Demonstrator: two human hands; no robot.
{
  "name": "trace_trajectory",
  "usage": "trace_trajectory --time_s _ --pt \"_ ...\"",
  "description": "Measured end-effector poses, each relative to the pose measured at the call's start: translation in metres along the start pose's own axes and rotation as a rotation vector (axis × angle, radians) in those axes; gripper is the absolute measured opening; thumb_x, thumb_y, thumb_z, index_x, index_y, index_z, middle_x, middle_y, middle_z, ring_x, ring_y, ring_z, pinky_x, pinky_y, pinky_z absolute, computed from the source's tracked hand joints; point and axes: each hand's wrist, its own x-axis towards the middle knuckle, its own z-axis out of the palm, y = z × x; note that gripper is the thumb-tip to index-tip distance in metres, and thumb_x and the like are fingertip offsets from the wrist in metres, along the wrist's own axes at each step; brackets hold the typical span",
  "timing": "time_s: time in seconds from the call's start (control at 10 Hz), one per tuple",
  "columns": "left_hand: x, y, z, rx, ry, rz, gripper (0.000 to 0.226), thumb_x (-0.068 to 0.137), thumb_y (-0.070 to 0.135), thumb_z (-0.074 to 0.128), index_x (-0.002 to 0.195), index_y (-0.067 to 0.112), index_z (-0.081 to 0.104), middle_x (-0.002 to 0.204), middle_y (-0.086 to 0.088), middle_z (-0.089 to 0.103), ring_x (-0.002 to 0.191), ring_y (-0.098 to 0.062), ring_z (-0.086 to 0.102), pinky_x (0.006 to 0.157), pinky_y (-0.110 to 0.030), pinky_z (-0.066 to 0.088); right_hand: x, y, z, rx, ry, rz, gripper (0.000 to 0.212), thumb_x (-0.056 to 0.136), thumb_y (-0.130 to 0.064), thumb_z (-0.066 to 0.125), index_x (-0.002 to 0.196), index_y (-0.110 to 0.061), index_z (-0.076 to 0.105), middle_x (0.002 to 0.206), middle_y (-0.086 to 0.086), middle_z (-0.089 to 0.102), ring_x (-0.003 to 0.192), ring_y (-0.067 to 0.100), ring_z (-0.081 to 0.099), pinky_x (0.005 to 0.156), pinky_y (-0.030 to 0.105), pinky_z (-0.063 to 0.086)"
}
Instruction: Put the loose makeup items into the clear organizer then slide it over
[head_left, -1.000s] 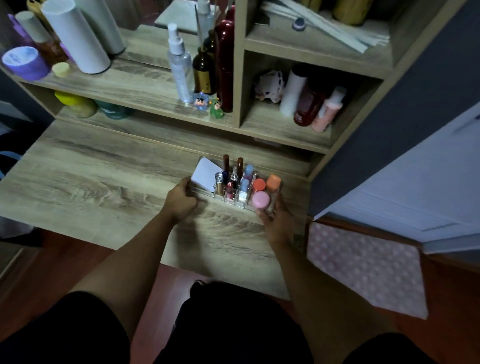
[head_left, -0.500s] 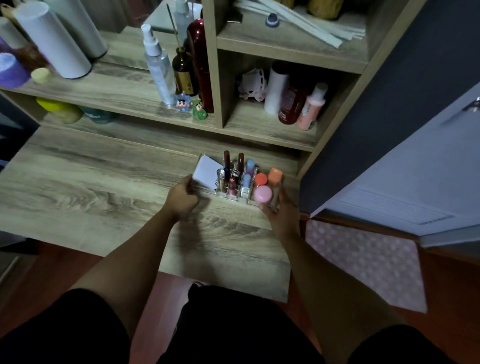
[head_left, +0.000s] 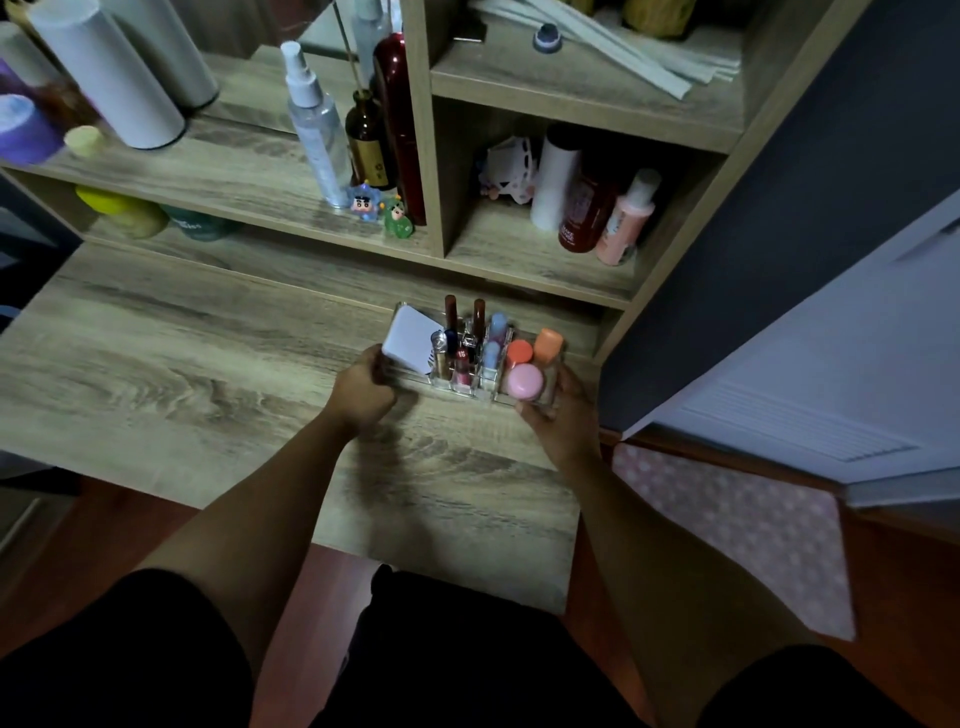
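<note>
The clear organizer (head_left: 551, 396) sits on the wooden desk near its right back corner. It holds a white compact (head_left: 410, 339), several lipsticks and small bottles (head_left: 467, 353), a pink round jar (head_left: 524, 382) and orange-capped jars (head_left: 548, 344). My left hand (head_left: 363, 391) grips the organizer's left end, fingers curled around its edge. My right hand (head_left: 563, 415) clasps its right front corner, just under the pink jar.
The shelf unit (head_left: 519, 270) stands right behind the organizer, holding bottles, a spray bottle (head_left: 317, 124) and two small figurines (head_left: 382, 210). A dark wall panel (head_left: 727, 291) borders the desk's right side. The bare desk surface (head_left: 156, 364) stretches to the left.
The organizer and both hands have shifted slightly toward the shelf and to the right on the desk; the camera view has also drifted. Both hands keep their hold.
</note>
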Motion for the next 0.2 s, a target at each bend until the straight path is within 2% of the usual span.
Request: trace_trajectory --time_s 0.1,0.2 --pt "-0.0048 0.0054 0.004 0.052 0.059 0.022 0.071 0.073 -0.008 0.052 0.138 0.011 0.031 0.131 -0.02 0.054 0.115 -0.039 0.054 0.095 -0.047 0.049 0.0001 -0.0056 -0.0035 -0.014 -0.014 -0.015 0.06 0.074 -0.015 0.078 0.126 -0.007 0.048 0.124 0.012 0.059 0.117 0.026 0.055 0.1 0.049 0.046" --pt "-0.0135 0.0096 0.0091 0.126 0.192 0.088 0.079 0.076 -0.003 0.058 0.144 0.006 0.018 0.148 -0.019 0.035 0.135 -0.035 0.035 0.111 -0.045 0.034 -0.0078 -0.007 -0.0052 -0.096 0.006 0.044 0.075 0.073 -0.024 0.079 0.134 -0.008 0.038 0.135 0.017 0.047 0.125 0.031 0.045 0.108 0.046 0.039"
